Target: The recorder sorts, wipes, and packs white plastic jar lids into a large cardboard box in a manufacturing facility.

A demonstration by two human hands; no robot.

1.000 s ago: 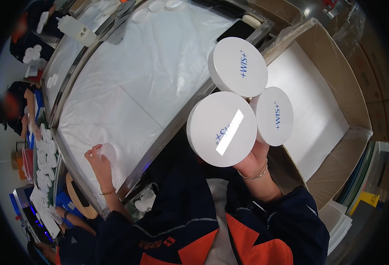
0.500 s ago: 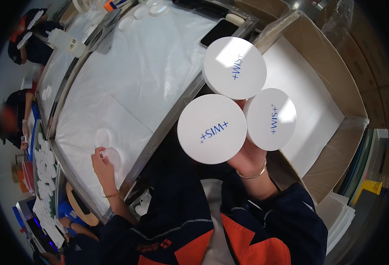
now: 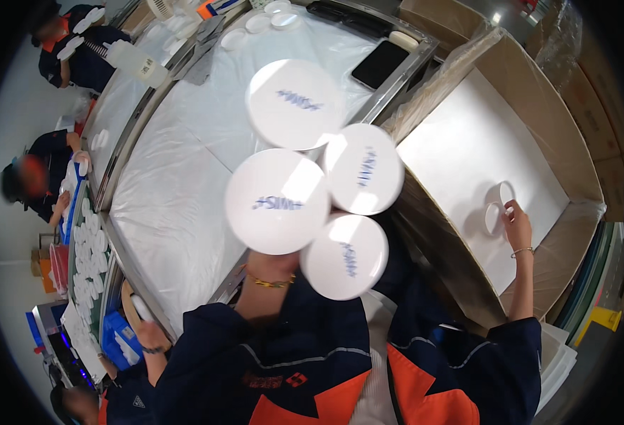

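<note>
My left hand (image 3: 273, 265) is raised in front of me, closed behind several round white lids (image 3: 278, 205) with blue print on their tops. The lids fan out upward and to the right, overlapping at their edges, and hide most of the fingers. On the right, my right hand (image 3: 518, 227) reaches into an open cardboard carton (image 3: 563, 113). Its fingers pinch a white lid (image 3: 505, 192) tipped on edge, so its rim shows. A second white lid (image 3: 493, 219) is right beside it, over the carton's white bottom sheet (image 3: 453, 170).
A plastic-covered worktable (image 3: 177, 177) with a metal edge lies to the left. At its far end are loose lids (image 3: 258, 23), a black phone (image 3: 381, 65) and a whitish bottle (image 3: 138, 62). Co-workers (image 3: 46, 173) stand at the left, near a green surface covered with white lids (image 3: 89, 248).
My left hand has left the table and now holds several lids up. My right hand, which was holding up a cluster of lids, has moved right into the carton.
</note>
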